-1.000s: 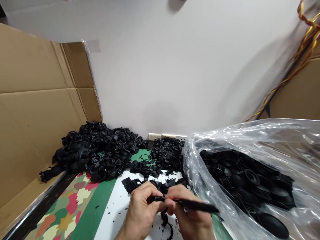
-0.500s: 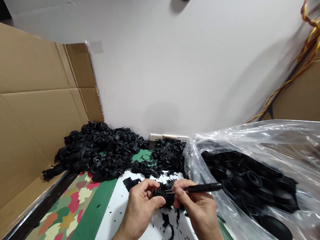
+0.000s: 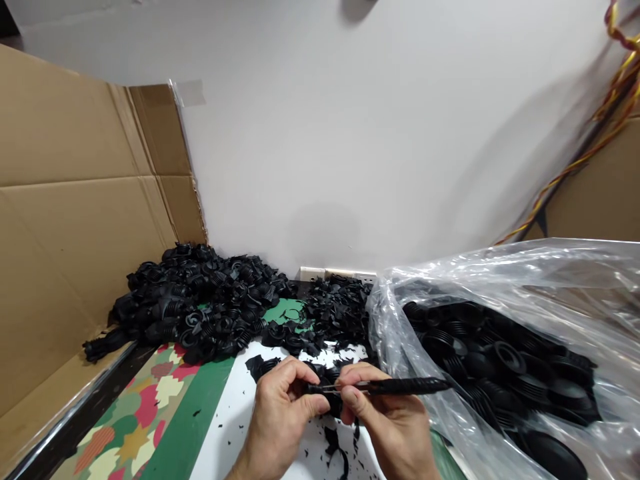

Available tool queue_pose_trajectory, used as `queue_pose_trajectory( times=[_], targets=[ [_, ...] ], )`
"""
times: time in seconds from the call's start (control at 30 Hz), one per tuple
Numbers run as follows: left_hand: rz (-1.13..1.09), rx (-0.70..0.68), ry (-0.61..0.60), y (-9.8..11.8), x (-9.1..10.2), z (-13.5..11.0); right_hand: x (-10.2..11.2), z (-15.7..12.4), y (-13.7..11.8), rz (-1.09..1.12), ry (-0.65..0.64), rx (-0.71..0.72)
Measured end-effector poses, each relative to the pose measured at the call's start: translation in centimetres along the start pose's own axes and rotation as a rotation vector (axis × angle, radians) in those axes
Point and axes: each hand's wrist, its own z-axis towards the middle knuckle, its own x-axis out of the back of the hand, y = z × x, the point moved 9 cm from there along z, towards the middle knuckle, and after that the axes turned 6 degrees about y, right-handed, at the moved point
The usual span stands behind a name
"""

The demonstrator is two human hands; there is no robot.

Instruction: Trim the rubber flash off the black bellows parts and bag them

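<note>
My left hand [image 3: 283, 413] pinches a small black ribbed rubber part [image 3: 312, 388] between thumb and fingers, which hide most of it. In my right hand [image 3: 387, 413] lies a slim tool with a black handle [image 3: 407, 386]; its thin metal end points left and meets the part. Whether that end is a blade I cannot tell. Both hands are above a white board [image 3: 225, 407] sprinkled with black scraps [image 3: 334, 443]. More black rubber pieces lie just beyond the fingertips.
A large heap of ribbed black rubber parts [image 3: 200, 300] is at the back left, beside cardboard [image 3: 85, 180]. Shredded black scraps [image 3: 337, 307] are piled near a power strip [image 3: 313, 273]. To the right, a clear plastic bag [image 3: 395, 320] holds black rubber parts [image 3: 500, 367].
The part in my left hand has turned, showing less of its ribbed side. My right hand has shifted slightly left, and the tool's handle has tipped to nearly level.
</note>
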Motion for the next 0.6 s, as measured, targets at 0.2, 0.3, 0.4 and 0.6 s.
queue_pose_trajectory(
  times=[0.2,0.3,0.4,0.6],
  targets=[
    [0.024,-0.011,0.001,0.1,-0.1,0.1,-0.2,-0.3,-0.4,0.016,0.041,0.024],
    [0.035,-0.016,-0.007,0.1,-0.2,0.0,-0.7,-0.4,-0.7,0.016,0.003,0.057],
    [0.037,-0.016,-0.002,0.3,-0.2,-0.1,-0.7,-0.4,-0.8,0.008,0.01,0.075],
    [0.04,-0.018,0.004,0.3,-0.1,-0.1,-1.2,-0.8,-1.5,-0.073,-0.019,0.19]
  ],
)
